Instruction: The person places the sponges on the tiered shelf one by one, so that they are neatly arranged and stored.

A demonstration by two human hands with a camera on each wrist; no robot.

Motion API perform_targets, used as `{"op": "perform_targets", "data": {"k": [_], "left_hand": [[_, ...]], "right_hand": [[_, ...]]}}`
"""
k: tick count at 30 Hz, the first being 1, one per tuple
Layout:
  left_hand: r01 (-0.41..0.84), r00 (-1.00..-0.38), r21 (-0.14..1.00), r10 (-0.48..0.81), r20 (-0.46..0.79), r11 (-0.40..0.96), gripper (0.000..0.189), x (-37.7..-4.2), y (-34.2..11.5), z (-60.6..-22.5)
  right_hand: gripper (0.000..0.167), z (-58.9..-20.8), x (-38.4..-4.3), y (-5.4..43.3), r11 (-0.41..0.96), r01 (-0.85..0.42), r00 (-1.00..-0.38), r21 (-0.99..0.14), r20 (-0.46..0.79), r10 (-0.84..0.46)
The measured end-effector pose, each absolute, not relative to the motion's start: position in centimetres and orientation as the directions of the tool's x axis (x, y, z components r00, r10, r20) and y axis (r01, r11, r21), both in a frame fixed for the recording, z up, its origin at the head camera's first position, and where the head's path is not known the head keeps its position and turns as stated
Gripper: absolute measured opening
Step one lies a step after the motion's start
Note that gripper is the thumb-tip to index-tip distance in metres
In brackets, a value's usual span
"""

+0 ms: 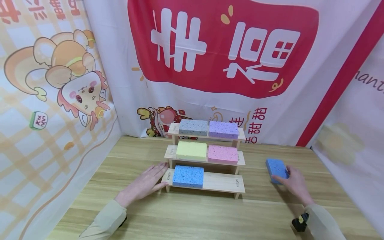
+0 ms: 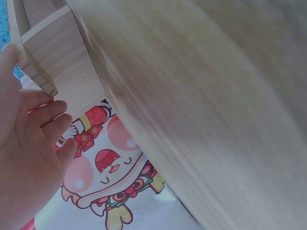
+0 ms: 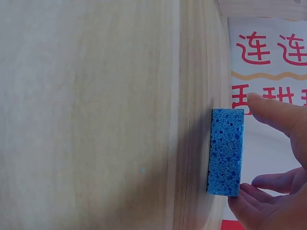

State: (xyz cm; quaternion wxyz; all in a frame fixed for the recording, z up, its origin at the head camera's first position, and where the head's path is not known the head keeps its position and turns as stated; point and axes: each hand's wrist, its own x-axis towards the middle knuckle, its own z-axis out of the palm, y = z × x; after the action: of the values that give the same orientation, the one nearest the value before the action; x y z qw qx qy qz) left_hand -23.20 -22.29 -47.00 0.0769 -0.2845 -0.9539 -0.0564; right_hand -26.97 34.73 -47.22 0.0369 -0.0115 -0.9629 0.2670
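A blue sponge (image 1: 277,170) lies on the table to the right of the tiered wooden stand (image 1: 223,180). My right hand (image 1: 295,183) is over it, thumb and fingers spread about its two sides. In the right wrist view, fingertips touch one end of the blue sponge (image 3: 225,153), while the thumb appears slightly apart from the other. My left hand (image 1: 147,181) rests against the stand's left end, the thumb at the bottom step and the fingers extended beside it. Another blue sponge (image 1: 188,176) sits on the left part of that step.
The middle step bears a yellow sponge (image 1: 191,150) and a pink sponge (image 1: 223,153). On the top step are a grey sponge (image 1: 193,127) and a purple sponge (image 1: 223,129). Printed cloth (image 1: 120,66) surrounds the wooden table (image 1: 192,216) at the back and both sides.
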Motion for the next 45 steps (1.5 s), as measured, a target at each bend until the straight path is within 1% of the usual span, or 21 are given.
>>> {"op": "perform_targets", "data": {"k": [5,10,16,26,34,39,45], "left_hand": [[0.550,-0.828,0.067,0.533,0.172,0.833,0.073,-23.29,-22.24,-47.14],[0.547,-0.831,0.074,0.531,0.166,0.834,0.073,-23.22,-22.20,-47.04],[0.548,-0.831,0.074,0.531,0.168,0.833,0.073,-23.18,-22.21,-47.01],[0.551,-0.827,0.075,0.532,0.179,0.831,0.073,-23.19,-22.22,-46.98],[0.555,-0.825,0.071,0.537,0.179,0.829,0.072,-23.18,-22.27,-47.03],[0.550,-0.829,0.080,0.533,0.168,0.831,0.073,-23.21,-22.26,-46.96],[0.548,-0.832,0.080,0.531,0.162,0.833,0.072,-23.21,-22.24,-46.92]], "right_hand": [[0.090,-47.38,-27.26,34.79,0.863,0.014,-0.998,-0.504,0.048,0.044],[0.099,-47.58,-27.59,34.87,0.873,0.039,-0.999,-0.486,0.007,0.049],[0.104,-47.53,-27.73,34.81,0.879,0.055,-0.998,-0.474,-0.014,0.055],[0.100,-47.43,-27.97,34.86,0.877,0.078,-0.997,-0.475,-0.045,0.065],[0.093,-47.35,-27.82,34.85,0.866,0.087,-0.996,-0.493,-0.066,0.063],[0.089,-47.29,-27.60,34.86,0.870,0.065,-0.998,-0.489,-0.035,0.055],[0.091,-46.61,-27.11,34.67,0.882,0.024,-1.000,-0.471,0.002,0.028]]}}
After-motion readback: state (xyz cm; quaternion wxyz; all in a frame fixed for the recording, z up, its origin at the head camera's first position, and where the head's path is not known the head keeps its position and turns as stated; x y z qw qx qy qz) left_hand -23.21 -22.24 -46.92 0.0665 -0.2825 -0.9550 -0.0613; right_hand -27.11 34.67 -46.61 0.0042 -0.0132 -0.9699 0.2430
